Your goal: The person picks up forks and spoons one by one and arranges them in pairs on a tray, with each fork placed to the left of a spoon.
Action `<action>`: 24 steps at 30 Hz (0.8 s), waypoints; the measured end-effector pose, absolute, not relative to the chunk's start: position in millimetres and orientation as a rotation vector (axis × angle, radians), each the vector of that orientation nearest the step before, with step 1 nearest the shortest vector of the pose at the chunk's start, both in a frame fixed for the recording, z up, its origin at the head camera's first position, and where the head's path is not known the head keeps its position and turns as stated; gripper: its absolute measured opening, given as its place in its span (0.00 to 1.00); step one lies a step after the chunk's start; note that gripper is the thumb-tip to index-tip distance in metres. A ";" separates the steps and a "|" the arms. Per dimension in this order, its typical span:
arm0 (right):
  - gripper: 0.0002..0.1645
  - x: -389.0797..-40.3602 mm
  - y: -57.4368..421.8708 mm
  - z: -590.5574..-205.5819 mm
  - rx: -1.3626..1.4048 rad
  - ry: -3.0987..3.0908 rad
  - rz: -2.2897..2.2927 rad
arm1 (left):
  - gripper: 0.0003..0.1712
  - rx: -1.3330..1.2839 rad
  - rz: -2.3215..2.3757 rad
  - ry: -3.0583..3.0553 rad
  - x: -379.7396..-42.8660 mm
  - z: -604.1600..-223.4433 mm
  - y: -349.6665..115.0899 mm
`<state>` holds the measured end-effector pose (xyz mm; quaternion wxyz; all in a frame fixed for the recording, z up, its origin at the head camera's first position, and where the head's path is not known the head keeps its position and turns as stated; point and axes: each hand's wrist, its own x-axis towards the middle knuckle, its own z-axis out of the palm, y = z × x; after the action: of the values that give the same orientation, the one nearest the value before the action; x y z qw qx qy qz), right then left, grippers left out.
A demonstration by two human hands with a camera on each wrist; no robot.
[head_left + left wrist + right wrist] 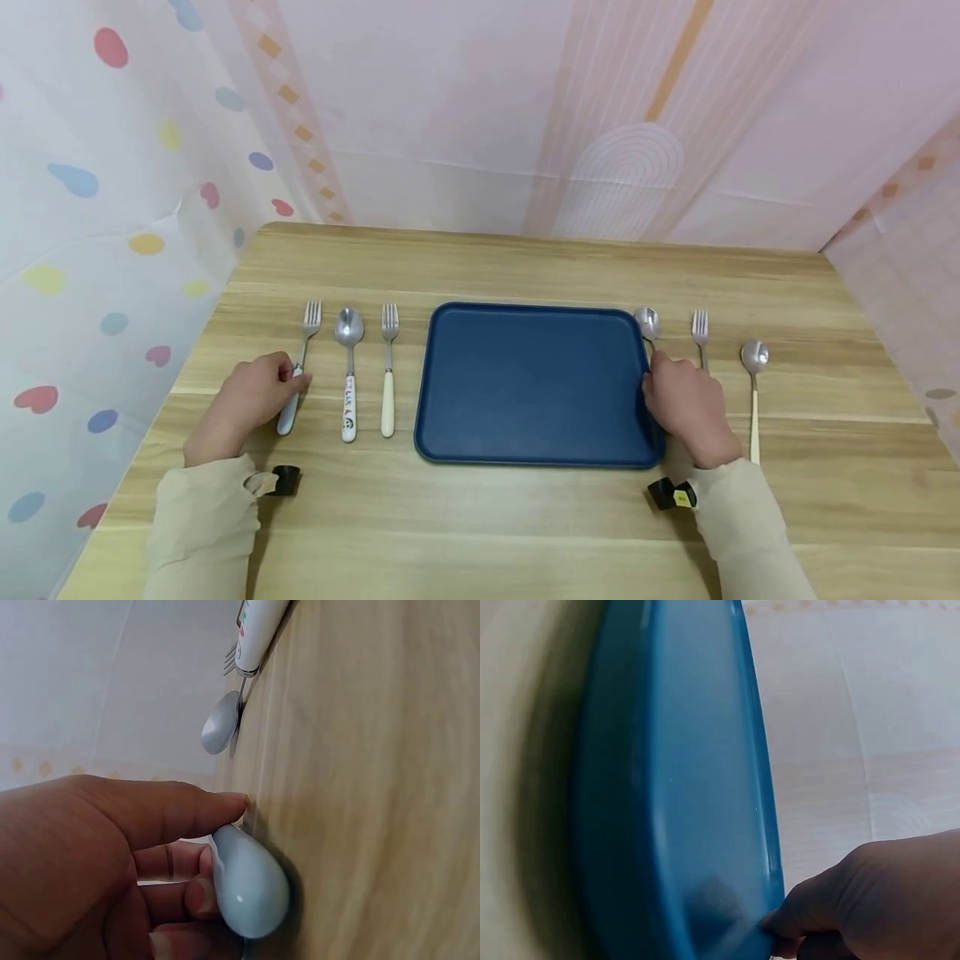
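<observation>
- At left on the table, beside the spoon: fork with tines toward the far edge, handle toward the near one, long axis tilted slightly right at the far end.
- Around the fork's handle: left hand in a pinch.
- At centre: blue tray, long axis left to right.
- At the tray's right rim: right hand, likewise in a pinch.
- In left wrist view only: rounded handle end, curled fingers alongside.
- In right wrist view only: thumb tip on the rim.
</observation>
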<state>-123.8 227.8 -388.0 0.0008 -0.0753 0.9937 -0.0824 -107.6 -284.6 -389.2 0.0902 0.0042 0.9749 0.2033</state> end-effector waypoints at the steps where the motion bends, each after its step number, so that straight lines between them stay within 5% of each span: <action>1: 0.10 -123.9 227.9 -388.3 -0.234 3.122 -0.252 | 0.19 0.009 0.606 2.896 -107.6 -389.2 -284.2; 24: 0.15 -119.5 205.4 -396.8 -0.237 3.153 -0.306 | 0.18 -0.011 0.615 2.874 -108.1 -390.8 -285.0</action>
<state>-119.5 205.4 -396.8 -0.0177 -0.0745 0.9924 -0.0964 -108.1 -285.0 -390.8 0.1009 -0.0038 0.9729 0.2080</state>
